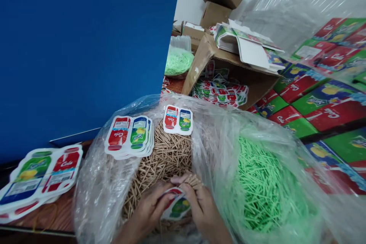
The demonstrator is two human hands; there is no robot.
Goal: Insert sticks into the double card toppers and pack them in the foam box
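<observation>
My left hand (151, 204) is closed, its thumb and fingers gripping the near-left edge of a printed soda-label card (176, 206) with red and green bottle pictures. On the card's other side my right hand (201, 202) is closed too, holding the card and a small bundle of short brown sticks (195, 181). Both hands are low over a clear plastic bag (94, 194) filled with loose brown sticks (166, 156). A stack of similar cards (129, 137) lies on the bag's left side, and another card (177, 120) rests at its far edge. My fingers partly hide the held card.
To the right stands a plastic bag of green sticks (260, 187). More cards (42, 177) lie on the brown surface at left, beside a blue panel (80, 45). Behind are an open carton (200, 61) of cards and stacked printed boxes (323, 103) under plastic wrap.
</observation>
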